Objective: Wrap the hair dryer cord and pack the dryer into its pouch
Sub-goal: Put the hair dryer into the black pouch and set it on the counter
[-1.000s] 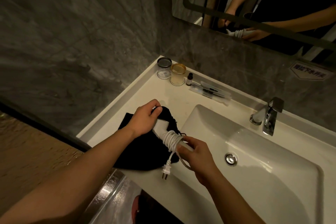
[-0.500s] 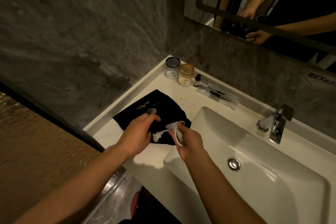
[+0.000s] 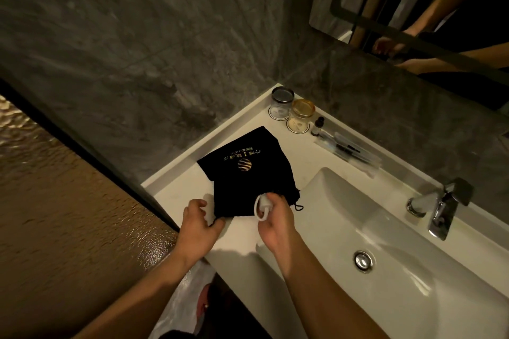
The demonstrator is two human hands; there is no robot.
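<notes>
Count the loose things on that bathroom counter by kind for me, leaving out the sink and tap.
Black pouch: 1
Lidded glass jars, one with a silver lid and one with a gold lid: 2
Small dark bottle: 1
Clear packet of toiletries: 1
White dryer cord, held in the right hand: 1
Total: 6

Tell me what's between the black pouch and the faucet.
In the head view, only bare white counter and the sink basin separate the black pouch from the faucet.
</notes>
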